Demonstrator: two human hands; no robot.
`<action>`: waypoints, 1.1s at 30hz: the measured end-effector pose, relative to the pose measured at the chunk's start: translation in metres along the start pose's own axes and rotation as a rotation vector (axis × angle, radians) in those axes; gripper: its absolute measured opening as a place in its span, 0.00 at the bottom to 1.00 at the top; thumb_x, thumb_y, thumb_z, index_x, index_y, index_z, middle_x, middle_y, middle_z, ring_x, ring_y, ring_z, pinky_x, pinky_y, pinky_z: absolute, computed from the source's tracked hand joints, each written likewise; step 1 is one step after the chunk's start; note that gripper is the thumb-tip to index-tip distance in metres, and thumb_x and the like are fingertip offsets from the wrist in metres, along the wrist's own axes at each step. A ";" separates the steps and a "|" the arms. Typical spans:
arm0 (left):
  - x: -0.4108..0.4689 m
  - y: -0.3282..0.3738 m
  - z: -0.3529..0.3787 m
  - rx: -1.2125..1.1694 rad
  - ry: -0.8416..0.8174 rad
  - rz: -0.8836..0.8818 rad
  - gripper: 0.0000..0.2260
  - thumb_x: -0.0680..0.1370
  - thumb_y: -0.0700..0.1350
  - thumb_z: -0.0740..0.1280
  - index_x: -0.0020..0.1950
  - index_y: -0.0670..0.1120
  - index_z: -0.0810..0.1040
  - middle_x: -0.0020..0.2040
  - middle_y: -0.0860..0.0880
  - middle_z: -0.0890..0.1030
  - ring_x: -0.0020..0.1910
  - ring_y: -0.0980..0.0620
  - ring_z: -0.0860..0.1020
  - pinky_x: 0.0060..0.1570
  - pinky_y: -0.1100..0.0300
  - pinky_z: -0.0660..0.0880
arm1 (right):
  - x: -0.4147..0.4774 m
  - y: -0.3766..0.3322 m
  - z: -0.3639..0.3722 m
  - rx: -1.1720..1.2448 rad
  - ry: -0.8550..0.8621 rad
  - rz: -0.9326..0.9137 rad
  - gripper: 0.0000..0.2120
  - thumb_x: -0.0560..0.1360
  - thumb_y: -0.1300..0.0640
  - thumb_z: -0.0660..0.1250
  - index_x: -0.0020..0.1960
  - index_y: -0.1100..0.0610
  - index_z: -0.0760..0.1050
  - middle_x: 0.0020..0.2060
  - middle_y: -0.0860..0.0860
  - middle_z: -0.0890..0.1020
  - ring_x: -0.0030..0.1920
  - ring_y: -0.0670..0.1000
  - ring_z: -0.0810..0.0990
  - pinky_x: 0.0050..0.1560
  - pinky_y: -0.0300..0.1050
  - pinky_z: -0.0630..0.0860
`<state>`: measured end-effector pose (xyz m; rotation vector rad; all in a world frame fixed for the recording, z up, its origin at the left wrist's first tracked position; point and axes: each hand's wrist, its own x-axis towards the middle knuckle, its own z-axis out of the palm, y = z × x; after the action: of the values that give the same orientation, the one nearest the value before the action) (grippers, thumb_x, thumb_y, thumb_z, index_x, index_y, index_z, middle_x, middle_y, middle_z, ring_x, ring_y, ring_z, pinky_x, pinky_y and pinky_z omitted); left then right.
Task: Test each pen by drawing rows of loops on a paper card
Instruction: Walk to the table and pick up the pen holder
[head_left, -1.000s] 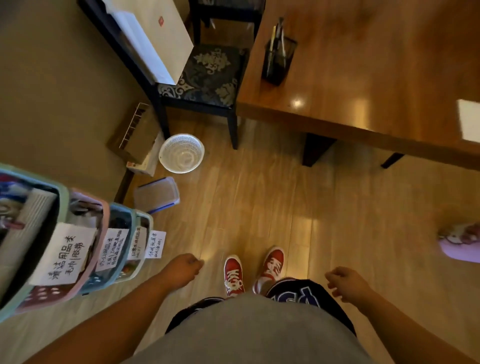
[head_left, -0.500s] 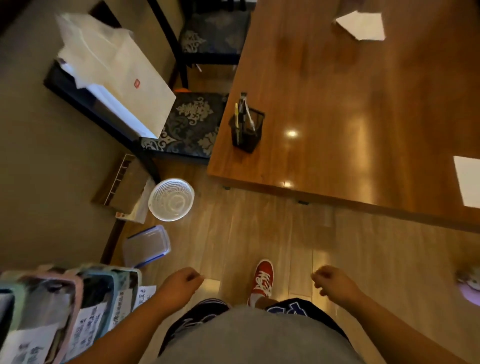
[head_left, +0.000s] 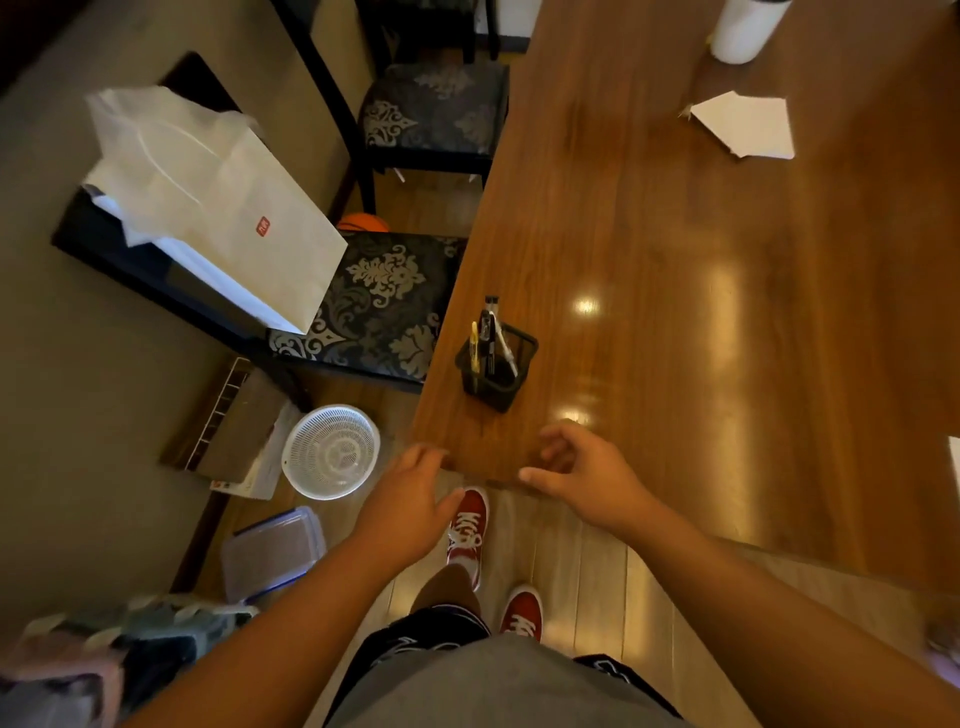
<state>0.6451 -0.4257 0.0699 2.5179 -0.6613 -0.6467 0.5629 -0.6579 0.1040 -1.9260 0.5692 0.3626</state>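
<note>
A black mesh pen holder (head_left: 496, 374) stands near the corner of the wooden table (head_left: 701, 291), with several pens (head_left: 488, 332) sticking up out of it. A white paper card (head_left: 745, 130) lies far back on the table, and the edge of another white sheet (head_left: 955, 462) shows at the right border. My right hand (head_left: 582, 473) hovers over the table's near corner just below the holder, fingers loosely curled and empty. My left hand (head_left: 410, 499) is beside the table's corner, fingers relaxed, holding nothing.
Two dark chairs (head_left: 374, 306) stand left of the table, one carrying a white paper bag (head_left: 218, 208). On the floor lie a white colander (head_left: 332, 452), a plastic lidded box (head_left: 272, 551) and a flat carton (head_left: 234, 421). A white cup (head_left: 743, 28) stands at the far table end.
I have stepped up to the table. Both hands rose from my sides and moved forward, the right one reaching over the table corner near the pen holder; their fingers have loosened.
</note>
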 end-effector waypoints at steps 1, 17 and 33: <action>0.015 -0.001 -0.003 0.023 0.004 0.006 0.22 0.76 0.57 0.67 0.68 0.51 0.68 0.67 0.51 0.69 0.64 0.50 0.70 0.58 0.58 0.70 | 0.012 -0.004 -0.002 -0.007 0.015 0.003 0.28 0.69 0.47 0.77 0.66 0.49 0.72 0.52 0.45 0.78 0.51 0.46 0.79 0.50 0.46 0.79; 0.133 -0.022 -0.024 0.438 -0.275 0.240 0.44 0.74 0.67 0.61 0.79 0.52 0.39 0.78 0.47 0.34 0.76 0.46 0.33 0.75 0.42 0.44 | 0.102 -0.030 0.024 0.146 0.207 -0.120 0.37 0.62 0.43 0.79 0.65 0.33 0.64 0.61 0.35 0.75 0.63 0.35 0.73 0.60 0.36 0.75; 0.182 0.017 -0.020 0.513 -0.230 0.421 0.33 0.76 0.65 0.60 0.77 0.56 0.56 0.80 0.46 0.49 0.78 0.45 0.45 0.75 0.44 0.51 | 0.057 -0.006 -0.034 0.045 0.547 0.089 0.34 0.61 0.34 0.75 0.62 0.33 0.65 0.56 0.34 0.75 0.56 0.35 0.75 0.48 0.33 0.73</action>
<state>0.7909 -0.5324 0.0365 2.6281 -1.5606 -0.6767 0.6138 -0.6993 0.0946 -1.9586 1.0103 -0.1337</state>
